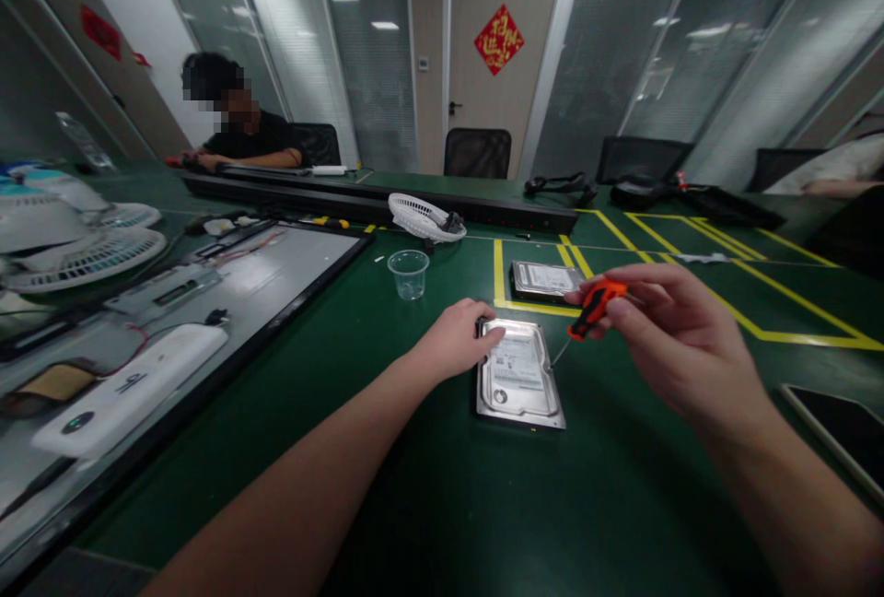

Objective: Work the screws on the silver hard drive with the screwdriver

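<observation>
A silver hard drive [519,374] with a white label lies flat on the green table in front of me. My left hand [457,337] grips its upper left edge, the thumb on top and the fingers along the side. Between the thumb and fingers of my right hand [680,339] is an orange and black screwdriver [594,310]. It slants down to the left, and its thin shaft meets the right edge of the drive. Whether the tip sits in a screw is too small to tell. Behind lies a second hard drive [544,278], partly overlapped by my right fingertips.
A clear plastic cup [409,276] stands left of the second drive, near a white fan grille [423,217]. A large panel [276,284] carries a white device [134,390] on the left. A phone [839,427] lies far right. A person [241,132] sits across the table.
</observation>
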`<state>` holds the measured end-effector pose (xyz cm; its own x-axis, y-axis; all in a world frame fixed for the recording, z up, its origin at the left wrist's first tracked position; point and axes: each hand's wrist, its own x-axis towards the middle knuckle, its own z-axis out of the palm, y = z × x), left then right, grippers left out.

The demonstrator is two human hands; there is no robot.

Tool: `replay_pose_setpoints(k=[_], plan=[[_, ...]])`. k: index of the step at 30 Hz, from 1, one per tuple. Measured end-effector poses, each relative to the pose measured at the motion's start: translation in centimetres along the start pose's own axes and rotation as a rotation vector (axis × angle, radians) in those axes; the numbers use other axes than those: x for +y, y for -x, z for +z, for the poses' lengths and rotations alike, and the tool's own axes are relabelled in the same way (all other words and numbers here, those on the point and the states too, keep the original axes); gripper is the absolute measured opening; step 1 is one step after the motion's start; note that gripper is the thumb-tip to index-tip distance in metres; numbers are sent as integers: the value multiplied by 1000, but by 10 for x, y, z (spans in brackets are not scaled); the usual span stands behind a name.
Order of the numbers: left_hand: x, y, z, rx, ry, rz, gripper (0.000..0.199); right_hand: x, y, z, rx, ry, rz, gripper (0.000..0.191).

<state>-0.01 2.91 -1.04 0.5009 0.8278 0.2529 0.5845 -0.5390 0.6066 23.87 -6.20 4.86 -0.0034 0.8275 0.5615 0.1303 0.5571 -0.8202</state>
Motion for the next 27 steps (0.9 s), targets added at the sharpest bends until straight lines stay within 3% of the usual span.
replay_pose_setpoints(k=[10, 23, 27], plan=[[0, 0, 0, -4, -3, -4, 31, -5, 1, 2, -3, -83, 50, 23], [1, 0, 0, -11, -15, -12, 31, 1, 0, -1, 23, 39, -8, 29], [0, 0, 0, -2, -2, 4, 30, -3, 0, 2, 17, -44, 26, 24]])
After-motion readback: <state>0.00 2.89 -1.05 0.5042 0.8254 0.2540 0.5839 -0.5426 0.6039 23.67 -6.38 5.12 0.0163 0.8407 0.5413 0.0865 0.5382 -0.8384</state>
